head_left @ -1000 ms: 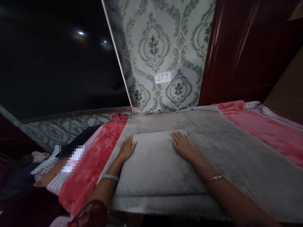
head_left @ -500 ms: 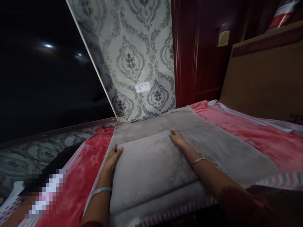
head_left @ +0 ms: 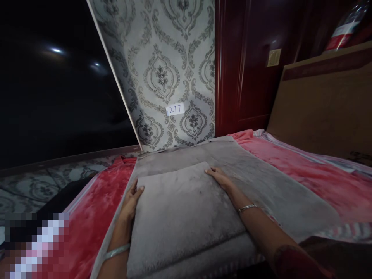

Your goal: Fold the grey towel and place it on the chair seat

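A folded grey plush cloth (head_left: 183, 213) lies in front of me as a thick rectangle, its near edge showing stacked layers. My left hand (head_left: 130, 201) is closed on its far left corner, thumb on top and the other fingers partly hidden behind the edge. At the far right corner, my right hand (head_left: 219, 177) pinches the cloth, thumb uppermost. Beneath the folded piece spreads a larger flat grey plush cloth (head_left: 270, 190). Each of my wrists carries a bracelet.
Red plush covers (head_left: 107, 201) with striped edging lie either side of the grey cloth. A large black screen (head_left: 58, 97) stands at left. Behind are patterned wallpaper with a paper label (head_left: 175, 109) reading 277, dark red panelling, a cardboard box (head_left: 322, 100) and a bottle (head_left: 344, 33).
The folded cloth's far edge sits slightly lower in view. My left hand has shifted a little left and down, my right hand slightly down. Both stay at the corners.
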A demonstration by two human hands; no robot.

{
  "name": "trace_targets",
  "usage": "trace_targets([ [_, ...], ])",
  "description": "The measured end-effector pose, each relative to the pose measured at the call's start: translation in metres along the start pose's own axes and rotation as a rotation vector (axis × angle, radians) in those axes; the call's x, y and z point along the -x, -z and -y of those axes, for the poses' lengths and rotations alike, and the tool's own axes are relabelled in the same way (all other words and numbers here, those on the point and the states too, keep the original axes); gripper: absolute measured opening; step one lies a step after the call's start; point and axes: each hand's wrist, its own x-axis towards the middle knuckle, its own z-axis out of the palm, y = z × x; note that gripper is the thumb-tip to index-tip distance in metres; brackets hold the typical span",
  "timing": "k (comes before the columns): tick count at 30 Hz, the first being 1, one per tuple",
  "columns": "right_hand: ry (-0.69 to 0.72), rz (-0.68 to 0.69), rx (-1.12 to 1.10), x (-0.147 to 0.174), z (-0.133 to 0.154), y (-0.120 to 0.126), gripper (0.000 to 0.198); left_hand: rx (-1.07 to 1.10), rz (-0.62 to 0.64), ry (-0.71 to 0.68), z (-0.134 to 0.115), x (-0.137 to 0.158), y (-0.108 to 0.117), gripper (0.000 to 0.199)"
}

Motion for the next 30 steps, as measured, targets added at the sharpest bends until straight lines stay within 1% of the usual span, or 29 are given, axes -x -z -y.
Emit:
trace_targets([
  [3, 0.110, 0.105, -0.137, 0.016, 0.001, 0.006, 0.052, 0.111, 0.109, 0.168, -0.008, 0.009, 0.004, 0.083],
  [5, 0.123, 0.184, -0.228, 0.025, 0.002, 0.010, 0.057, 0.119, 0.153, 0.224, -0.010, 0.015, 0.007, 0.080],
  [7, 0.082, 0.234, -0.285, 0.032, 0.003, 0.013, 0.061, 0.133, 0.166, 0.213, -0.013, 0.020, 0.009, 0.079],
  [10, 0.062, 0.236, -0.279, 0.038, 0.003, 0.017, 0.063, 0.130, 0.192, 0.188, -0.016, 0.025, 0.011, 0.084],
  [13, 0.055, 0.270, -0.215, 0.040, 0.003, 0.019, 0.059, 0.107, 0.208, 0.195, -0.019, 0.027, 0.009, 0.084],
  [16, -0.020, 0.328, -0.189, 0.042, 0.004, 0.020, 0.054, 0.108, 0.192, 0.207, -0.021, 0.028, 0.006, 0.081],
  [20, -0.087, 0.334, -0.220, 0.046, 0.007, 0.020, 0.050, 0.132, 0.219, 0.242, -0.022, 0.028, 0.006, 0.080],
  [23, -0.094, 0.336, -0.270, 0.051, 0.008, 0.019, 0.050, 0.127, 0.230, 0.261, -0.024, 0.028, 0.005, 0.079],
  [26, -0.077, 0.331, -0.315, 0.059, 0.006, 0.019, 0.053, 0.081, 0.198, 0.299, -0.026, 0.029, 0.003, 0.071],
  [30, -0.096, 0.329, -0.337, 0.072, 0.002, 0.022, 0.056, 0.050, 0.172, 0.337, -0.027, 0.032, 0.003, 0.060],
])
